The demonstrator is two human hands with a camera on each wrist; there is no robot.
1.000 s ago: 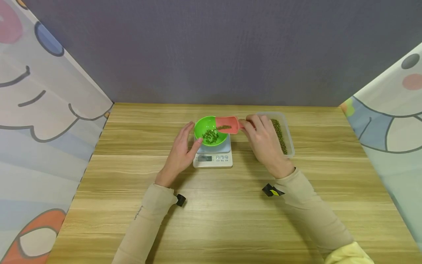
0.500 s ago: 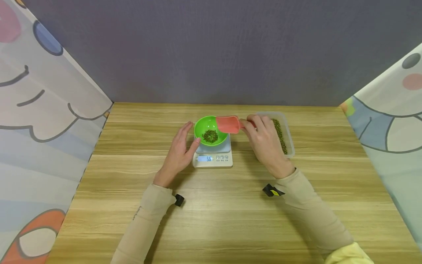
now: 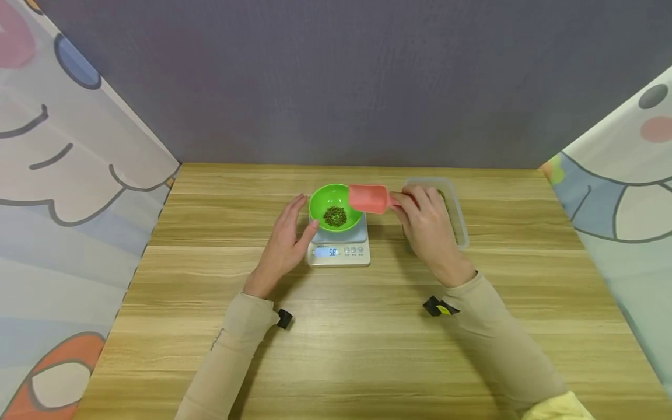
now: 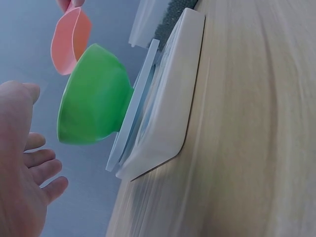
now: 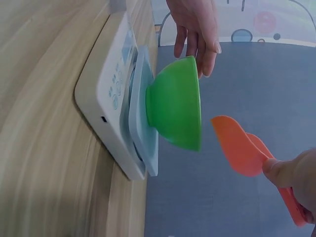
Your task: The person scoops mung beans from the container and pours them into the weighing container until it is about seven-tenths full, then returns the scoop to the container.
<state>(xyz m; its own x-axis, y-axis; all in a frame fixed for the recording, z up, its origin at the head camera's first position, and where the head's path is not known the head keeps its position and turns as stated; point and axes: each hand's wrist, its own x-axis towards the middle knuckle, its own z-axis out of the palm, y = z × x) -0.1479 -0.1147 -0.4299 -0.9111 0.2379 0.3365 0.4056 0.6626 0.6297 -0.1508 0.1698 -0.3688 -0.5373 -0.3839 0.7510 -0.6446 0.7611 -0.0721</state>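
A green bowl point(image 3: 329, 195) with a small heap of green beans point(image 3: 335, 217) in its bottom stands on a white kitchen scale point(image 3: 357, 260). The lit scale display point(image 3: 326, 252) reads about 5.8. By its handle, my right hand point(image 3: 431, 233) holds a pink scoop point(image 3: 368, 199) over the bowl's right rim; no beans show in the scoop. In the right wrist view, the scoop point(image 5: 237, 148) is apart from the bowl point(image 5: 177, 106). My left hand point(image 3: 283, 242), fingers extended, hovers along the bowl's left side; the left wrist view shows a gap between them.
A clear plastic container point(image 3: 463, 227) of green beans sits right of the scale, partly hidden under my right hand. Wooden tabletop point(image 3: 346, 338) stretches in front. A dark grey partition point(image 3: 336, 81) rises behind the table, with printed cartoon cloths point(image 3: 635, 233) at both sides.
Beans slid out of the scoop into the bowl. The display went from dark to lit, reading 5.6, then 5.8. My right hand and scoop moved slightly right; the left hand barely shifted.
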